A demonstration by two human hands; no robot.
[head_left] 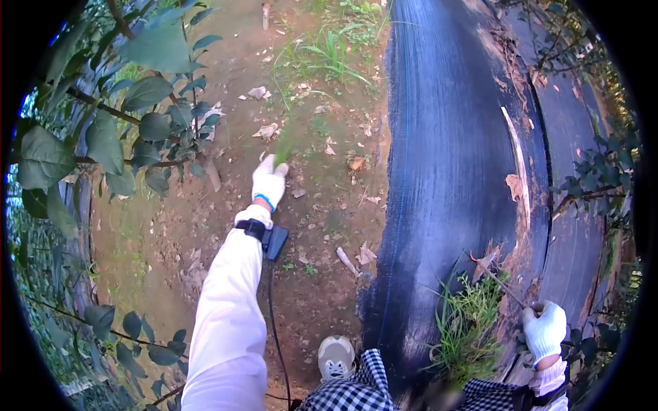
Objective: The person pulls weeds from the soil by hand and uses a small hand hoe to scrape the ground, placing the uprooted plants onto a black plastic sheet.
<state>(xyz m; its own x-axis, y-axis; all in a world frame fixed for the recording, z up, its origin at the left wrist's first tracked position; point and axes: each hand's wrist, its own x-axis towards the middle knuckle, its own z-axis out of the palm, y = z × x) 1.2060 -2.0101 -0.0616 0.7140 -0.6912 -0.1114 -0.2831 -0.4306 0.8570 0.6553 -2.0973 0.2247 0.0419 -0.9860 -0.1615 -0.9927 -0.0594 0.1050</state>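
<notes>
My left hand (269, 181), in a white glove, reaches forward over the bare soil with its fingers closed. A motion-smeared tuft of green grass (285, 142) sticks out from the fingertips. At the lower right, my right hand (545, 330), also gloved in white, is wrapped round the end of a thin-shafted hand tool (506, 288). The tool's head looks like a small hoe, but its shape is partly lost among dry debris. It points up and left, just above a clump of green weeds (469, 318) growing beside the black ground cover (445, 157).
Leafy branches (151, 103) hang in from the left, and more foliage (596, 178) stands at the right. Dry leaves and grass (336, 55) dot the dirt strip (322, 226). A pale stick (517, 161) lies on the ground cover. My shoe (336, 356) is below; a cable (275, 329) trails from the left wrist.
</notes>
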